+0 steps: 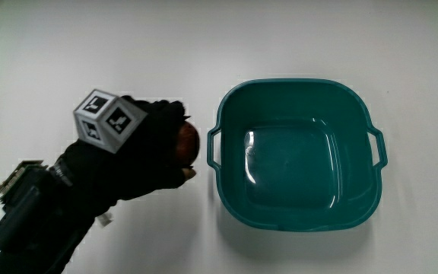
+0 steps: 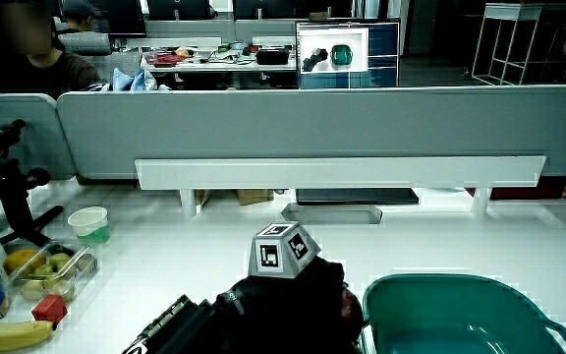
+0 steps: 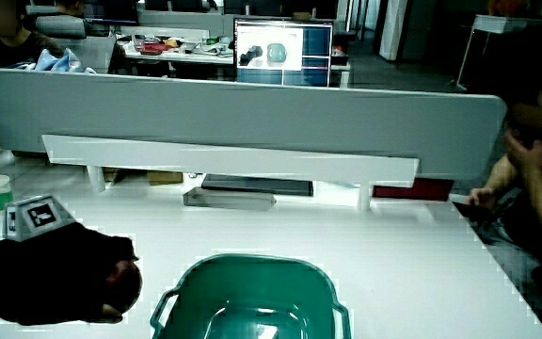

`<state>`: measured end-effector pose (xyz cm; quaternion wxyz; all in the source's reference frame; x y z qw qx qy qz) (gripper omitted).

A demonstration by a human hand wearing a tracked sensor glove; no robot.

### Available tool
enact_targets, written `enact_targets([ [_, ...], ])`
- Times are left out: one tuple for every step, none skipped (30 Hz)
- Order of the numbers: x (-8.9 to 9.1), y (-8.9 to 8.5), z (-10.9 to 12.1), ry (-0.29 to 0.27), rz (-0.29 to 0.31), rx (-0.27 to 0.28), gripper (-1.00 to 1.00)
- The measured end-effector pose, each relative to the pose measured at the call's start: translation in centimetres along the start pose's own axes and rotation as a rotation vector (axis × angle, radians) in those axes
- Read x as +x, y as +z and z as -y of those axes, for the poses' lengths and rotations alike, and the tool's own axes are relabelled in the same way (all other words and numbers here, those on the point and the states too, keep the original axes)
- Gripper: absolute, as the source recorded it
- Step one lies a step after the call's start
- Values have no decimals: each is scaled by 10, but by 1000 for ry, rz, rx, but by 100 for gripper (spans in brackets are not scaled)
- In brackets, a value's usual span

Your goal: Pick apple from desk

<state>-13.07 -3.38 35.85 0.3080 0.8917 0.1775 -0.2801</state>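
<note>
Your hand (image 1: 139, 152) curls around the apple (image 1: 188, 143), just beside the teal basin (image 1: 295, 87); it looks firm, smooth, moderately heavy; wrap its widest part, don't pinch

Empty teal basin (image 1: 295, 156), banana (image 2: 8, 334), fruit tray (image 2: 52, 273), cup (image 2: 88, 222)

Most of the apple (image 1: 188, 142) is covered by the hand (image 1: 139, 156); only a reddish sliver shows beside the basin (image 1: 296, 156). In a side view the apple (image 3: 123, 280) again shows only a small red patch under the glove. The forearm (image 1: 33, 221) is cut off by the picture's edge. In both side views the basin's (image 2: 460, 315) part nearest the person is cut off. Whether the apple touches the counter (image 1: 67, 46) cannot be told.
</note>
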Motion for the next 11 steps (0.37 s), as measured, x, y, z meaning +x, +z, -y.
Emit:
enact_targets([
  [3, 0, -2, -14, 1, 3, 100],
  [5, -1, -5, 23, 36, -24, 100],
  [12, 1, -6, -16, -3, -12, 100],
  [13, -1, -9, 43, 43, -48, 100],
  [17, -2, -12, 44, 88, -53, 100],
  [21, -2, -15, -22, 67, -25, 100],
  [27, -1, -18, -65, 15, -13, 100],
  [35, 2, -20, -107, -69, -12, 100],
  [38, 1, -22, -120, -66, 10, 100],
  [39, 0, -24, -42, 6, -39, 100],
  [45, 2, -25, -62, -38, -31, 100],
])
